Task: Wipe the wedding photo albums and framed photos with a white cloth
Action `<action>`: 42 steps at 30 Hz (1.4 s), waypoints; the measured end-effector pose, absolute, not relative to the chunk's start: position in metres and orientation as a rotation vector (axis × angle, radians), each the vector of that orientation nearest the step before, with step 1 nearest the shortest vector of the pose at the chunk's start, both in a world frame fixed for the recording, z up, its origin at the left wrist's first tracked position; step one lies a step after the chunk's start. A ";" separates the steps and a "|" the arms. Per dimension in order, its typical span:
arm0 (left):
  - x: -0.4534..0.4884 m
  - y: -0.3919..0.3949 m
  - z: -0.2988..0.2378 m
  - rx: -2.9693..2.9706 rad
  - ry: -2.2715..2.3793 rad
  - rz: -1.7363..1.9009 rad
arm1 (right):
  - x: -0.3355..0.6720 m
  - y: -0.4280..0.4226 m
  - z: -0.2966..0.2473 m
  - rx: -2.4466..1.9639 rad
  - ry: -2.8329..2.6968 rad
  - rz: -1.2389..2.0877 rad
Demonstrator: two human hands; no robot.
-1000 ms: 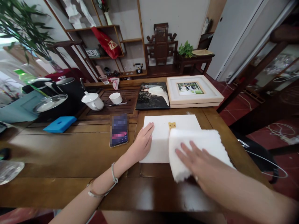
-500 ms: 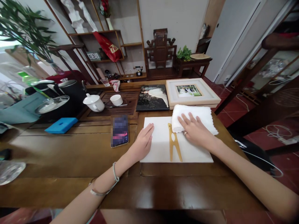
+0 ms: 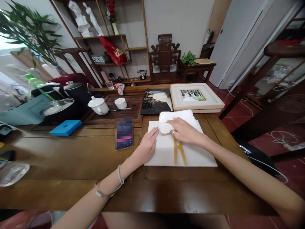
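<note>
Cloth (image 3: 176, 114) lies at twelve o'clock on the white board (image 3: 162, 154), partly over the yellow cutout (image 3: 179, 153); my right hand (image 3: 185, 130) is on it, and from this distance I cannot tell whether it grips. My left hand (image 3: 147, 148) rests flat at nine o'clock, apart from the right, the phone (image 3: 124, 133) farther out on the worktop (image 3: 83, 154).

Pale wrist bracelet (image 3: 120, 173), finger ring (image 3: 174, 132)
</note>
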State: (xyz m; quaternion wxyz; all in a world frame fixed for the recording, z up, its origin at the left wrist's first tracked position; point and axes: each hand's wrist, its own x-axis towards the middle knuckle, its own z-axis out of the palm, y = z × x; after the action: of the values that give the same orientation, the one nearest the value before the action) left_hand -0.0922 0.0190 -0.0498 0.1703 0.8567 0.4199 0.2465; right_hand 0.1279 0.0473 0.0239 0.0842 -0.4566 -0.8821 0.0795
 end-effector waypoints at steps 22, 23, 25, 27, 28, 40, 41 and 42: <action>-0.093 0.022 -0.061 2.498 1.206 0.771 | 0.094 0.059 0.039 -1.595 -2.700 0.209; -0.093 0.022 -0.061 2.492 1.206 0.778 | 0.086 0.062 0.039 -1.564 -2.698 0.210; -0.093 0.022 -0.061 2.477 1.206 0.786 | 0.080 0.068 0.039 -1.523 -2.694 0.212; -0.092 0.022 -0.061 2.469 1.195 0.799 | 0.080 0.074 0.041 -1.491 -2.704 0.224; -0.092 0.021 -0.061 2.467 1.187 0.806 | 0.080 0.076 0.043 -1.470 -2.717 0.233; -0.091 0.021 -0.055 2.394 1.199 0.771 | 0.079 0.076 0.046 -1.431 -2.776 0.141; -0.091 0.022 -0.058 2.377 1.214 0.779 | 0.088 0.072 0.044 -1.450 -2.767 0.121; -0.091 0.022 -0.060 2.360 1.223 0.794 | 0.095 0.064 0.040 -1.461 -2.761 0.100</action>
State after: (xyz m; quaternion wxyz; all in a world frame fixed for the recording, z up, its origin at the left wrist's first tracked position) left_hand -0.0907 0.0222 -0.0602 0.1827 0.8363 0.4335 0.2814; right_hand 0.0954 0.0642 0.0404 0.0082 -0.4676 -0.8833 0.0321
